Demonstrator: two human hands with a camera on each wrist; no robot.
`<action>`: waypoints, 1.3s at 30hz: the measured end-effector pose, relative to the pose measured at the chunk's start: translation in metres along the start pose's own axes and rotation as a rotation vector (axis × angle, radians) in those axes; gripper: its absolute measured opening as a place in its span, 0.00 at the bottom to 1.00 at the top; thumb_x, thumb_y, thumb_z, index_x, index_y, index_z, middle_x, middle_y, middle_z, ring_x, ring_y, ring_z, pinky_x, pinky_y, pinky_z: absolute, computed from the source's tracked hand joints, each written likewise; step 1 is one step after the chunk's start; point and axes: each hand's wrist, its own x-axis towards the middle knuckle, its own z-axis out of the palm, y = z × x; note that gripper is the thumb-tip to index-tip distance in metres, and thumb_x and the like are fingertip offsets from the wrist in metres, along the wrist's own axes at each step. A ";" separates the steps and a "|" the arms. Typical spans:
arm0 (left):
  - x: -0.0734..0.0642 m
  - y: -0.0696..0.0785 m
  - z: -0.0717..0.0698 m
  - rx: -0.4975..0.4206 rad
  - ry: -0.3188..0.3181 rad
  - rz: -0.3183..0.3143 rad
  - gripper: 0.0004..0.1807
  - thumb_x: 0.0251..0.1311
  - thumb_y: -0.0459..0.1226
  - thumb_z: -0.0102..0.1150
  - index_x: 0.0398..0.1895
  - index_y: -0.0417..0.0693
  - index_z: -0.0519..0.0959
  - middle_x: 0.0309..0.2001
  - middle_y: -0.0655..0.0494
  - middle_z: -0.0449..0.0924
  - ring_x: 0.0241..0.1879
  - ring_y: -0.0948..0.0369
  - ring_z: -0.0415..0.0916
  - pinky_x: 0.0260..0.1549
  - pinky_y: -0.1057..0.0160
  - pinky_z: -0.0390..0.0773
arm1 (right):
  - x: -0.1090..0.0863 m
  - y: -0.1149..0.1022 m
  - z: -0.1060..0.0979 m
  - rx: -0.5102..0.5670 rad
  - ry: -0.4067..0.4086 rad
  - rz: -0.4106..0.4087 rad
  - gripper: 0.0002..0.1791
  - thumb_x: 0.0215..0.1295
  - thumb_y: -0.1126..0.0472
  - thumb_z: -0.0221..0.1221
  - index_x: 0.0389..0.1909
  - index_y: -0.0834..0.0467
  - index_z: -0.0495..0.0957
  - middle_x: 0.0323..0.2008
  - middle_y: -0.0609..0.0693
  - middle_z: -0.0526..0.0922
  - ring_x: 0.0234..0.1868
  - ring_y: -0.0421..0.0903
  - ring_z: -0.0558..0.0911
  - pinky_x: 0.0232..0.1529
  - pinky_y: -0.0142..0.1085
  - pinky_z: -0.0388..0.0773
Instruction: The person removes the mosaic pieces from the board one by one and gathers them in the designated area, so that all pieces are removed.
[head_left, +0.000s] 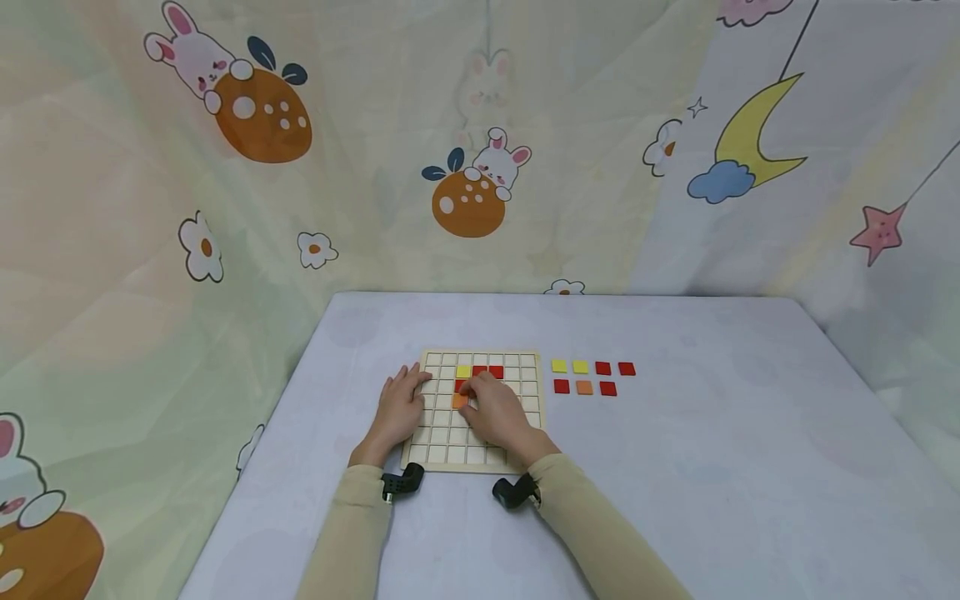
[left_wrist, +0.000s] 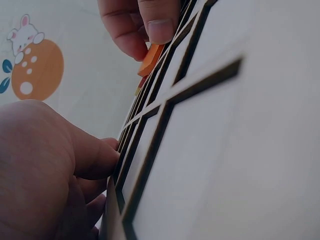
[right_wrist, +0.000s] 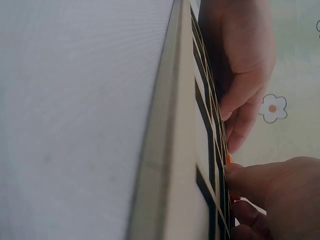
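A pale wooden grid board [head_left: 438, 455] lies on the table. In its upper middle squares sit a yellow tile [head_left: 463, 372] and several red tiles, one of them a red tile [head_left: 496, 372]. My right hand [head_left: 498, 410] reaches over the grid and pinches an orange tile [left_wrist: 149, 61] at its squares, thumb and forefinger on it. The same tile is partly covered in the head view. My left hand [head_left: 397, 407] rests along the board's left edge, fingertips touching the frame; some of its fingers are hidden in the left wrist view.
Right of the board, loose tiles lie in two rows: yellow tiles such as this yellow tile [head_left: 580, 367], several red tiles, and an orange tile [head_left: 584, 387]. The white table [head_left: 720, 467] stretches to the right. A printed cloth [head_left: 375, 167] hangs behind it.
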 end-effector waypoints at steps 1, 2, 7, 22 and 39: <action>0.000 0.000 0.000 0.000 0.000 0.000 0.21 0.67 0.29 0.45 0.63 0.42 0.73 0.74 0.43 0.57 0.76 0.47 0.44 0.74 0.47 0.36 | 0.000 0.000 0.000 0.004 0.008 -0.006 0.12 0.63 0.59 0.64 0.46 0.55 0.80 0.43 0.46 0.77 0.41 0.44 0.78 0.47 0.37 0.78; 0.000 0.000 0.000 0.002 0.000 0.000 0.22 0.67 0.29 0.45 0.63 0.42 0.73 0.74 0.43 0.56 0.76 0.47 0.44 0.74 0.47 0.36 | 0.000 0.000 0.001 0.009 0.012 -0.008 0.12 0.63 0.59 0.65 0.46 0.55 0.80 0.44 0.46 0.77 0.42 0.44 0.79 0.49 0.38 0.78; 0.000 -0.001 0.000 -0.010 0.001 -0.003 0.22 0.67 0.29 0.45 0.63 0.42 0.74 0.74 0.43 0.57 0.76 0.47 0.44 0.74 0.48 0.36 | 0.000 0.000 0.002 0.033 0.014 0.003 0.12 0.63 0.60 0.65 0.47 0.55 0.79 0.45 0.46 0.77 0.43 0.43 0.78 0.50 0.37 0.78; 0.001 -0.001 0.001 -0.001 0.001 -0.004 0.21 0.67 0.29 0.45 0.63 0.42 0.74 0.74 0.44 0.56 0.76 0.47 0.44 0.74 0.48 0.36 | -0.003 0.001 -0.003 -0.017 -0.001 -0.011 0.17 0.63 0.58 0.65 0.53 0.54 0.81 0.45 0.47 0.78 0.40 0.43 0.77 0.47 0.35 0.79; -0.001 -0.001 0.001 0.005 -0.008 -0.006 0.22 0.67 0.29 0.44 0.63 0.42 0.73 0.74 0.45 0.56 0.76 0.48 0.43 0.75 0.50 0.35 | -0.020 0.026 -0.024 0.024 0.054 0.019 0.18 0.63 0.57 0.65 0.54 0.54 0.82 0.48 0.46 0.76 0.47 0.44 0.78 0.49 0.37 0.80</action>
